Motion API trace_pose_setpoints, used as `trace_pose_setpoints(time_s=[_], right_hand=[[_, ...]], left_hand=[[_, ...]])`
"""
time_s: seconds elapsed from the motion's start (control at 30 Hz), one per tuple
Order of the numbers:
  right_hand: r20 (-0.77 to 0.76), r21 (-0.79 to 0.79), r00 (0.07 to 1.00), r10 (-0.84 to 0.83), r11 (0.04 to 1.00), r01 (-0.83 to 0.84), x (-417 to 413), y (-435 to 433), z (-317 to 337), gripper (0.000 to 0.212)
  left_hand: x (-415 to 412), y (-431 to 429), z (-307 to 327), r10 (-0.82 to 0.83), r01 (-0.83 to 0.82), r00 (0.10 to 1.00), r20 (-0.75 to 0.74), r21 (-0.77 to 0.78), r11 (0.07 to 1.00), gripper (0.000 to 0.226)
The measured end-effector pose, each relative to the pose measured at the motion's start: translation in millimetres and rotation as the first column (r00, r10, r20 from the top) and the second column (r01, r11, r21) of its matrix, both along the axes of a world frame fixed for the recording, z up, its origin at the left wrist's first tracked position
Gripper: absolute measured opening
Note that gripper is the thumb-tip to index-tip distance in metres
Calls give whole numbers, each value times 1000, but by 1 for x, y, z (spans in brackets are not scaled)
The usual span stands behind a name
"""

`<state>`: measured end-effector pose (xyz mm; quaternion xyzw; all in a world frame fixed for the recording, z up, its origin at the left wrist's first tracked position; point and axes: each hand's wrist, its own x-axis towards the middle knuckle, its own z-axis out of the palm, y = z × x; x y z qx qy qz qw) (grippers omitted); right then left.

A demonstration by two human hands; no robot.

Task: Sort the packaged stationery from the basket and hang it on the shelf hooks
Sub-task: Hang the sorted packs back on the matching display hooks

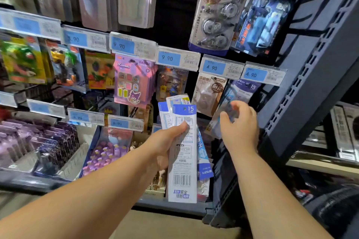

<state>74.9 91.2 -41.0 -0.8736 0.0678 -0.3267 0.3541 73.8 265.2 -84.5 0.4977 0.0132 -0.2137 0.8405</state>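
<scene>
My left hand [165, 141] grips a fanned bunch of long blue-and-white ruler packs [182, 153], marked 15 cm, upright in front of the shelf. My right hand [239, 122] reaches to the right of them, its fingers curled around the lower part of a matching blue ruler pack [242, 91] that hangs under the 4.90 price tag [262, 74]. The hook behind that pack is hidden. The basket is out of view.
Hooks carry correction tape packs [215, 15], a pink sticker pack [134, 81] and eraser packs [66, 64]. Price tag rails run across the rows. A dark shelf upright [310, 83] stands close on the right. Purple packs fill a bin [38, 141] at lower left.
</scene>
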Motion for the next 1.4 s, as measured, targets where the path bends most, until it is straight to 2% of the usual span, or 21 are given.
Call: trace_pose_setpoints(time_s=[0.03, 0.07, 0.13, 0.2, 0.27, 0.33, 0.53, 0.67, 0.77, 0.87, 0.97, 1.07, 1.17, 1.23, 1.4], right_hand=[[-72, 29, 991, 115, 993, -113, 0, 5, -2, 17], [-190, 97, 951, 243, 969, -228, -2, 12, -4, 12], [-375, 264, 800, 469, 881, -393, -3, 21, -10, 23], [-411, 368, 709, 573, 816, -446, -2, 27, -17, 40], [-387, 415, 693, 609, 786, -459, -1, 29, -21, 40], [-378, 380, 706, 599, 796, -472, -1, 32, -23, 35], [-335, 314, 779, 529, 843, -437, 0, 40, -26, 25], [-278, -3, 910, 308, 947, -321, -2, 43, -23, 25], [-361, -111, 877, 317, 919, -378, -7, 45, -20, 31], [-513, -77, 791, 335, 899, -430, -11, 48, -20, 55], [-564, -75, 762, 318, 899, -431, -12, 51, -20, 62], [-583, -29, 745, 325, 908, -418, -9, 48, -21, 53], [-561, 120, 726, 397, 907, -403, -7, 41, -18, 29], [-535, 136, 738, 412, 904, -406, -5, 36, -17, 13], [-553, 103, 726, 409, 898, -428, -2, 27, -20, 13]], left_hand=[[0, 2, -1, -2, 2, 1000, 12, -1, 1000, 21], [-1, 4, 0, -7, 7, 1000, 26, -2, 1000, 22], [-3, 5, 1, -6, 6, 998, 56, -6, 1000, 26], [-5, 5, 1, 30, -29, 998, 52, -22, 999, 24], [-6, 5, 1, 68, -67, 997, 40, -24, 997, 18], [-6, 6, -1, 82, -81, 996, 36, -32, 996, 18], [-7, 11, -7, 156, -166, 984, -86, -132, 977, 38], [-7, 10, -9, 207, -223, 971, -117, -139, 965, 34], [-9, 9, -6, 202, -221, 972, -121, -168, 961, 32], [-6, 8, -9, 208, -227, 971, -118, -177, 958, 34], [-6, 6, -10, 201, -219, 973, -113, -183, 958, 34], [-4, 6, -15, 191, -212, 972, -134, -167, 963, 36], [-1, 8, -20, 173, -201, 972, -162, -176, 964, 36], [-1, 9, -18, 181, -210, 970, -164, -184, 960, 26], [0, 7, -15, 181, -198, 977, -114, -165, 966, 22]])
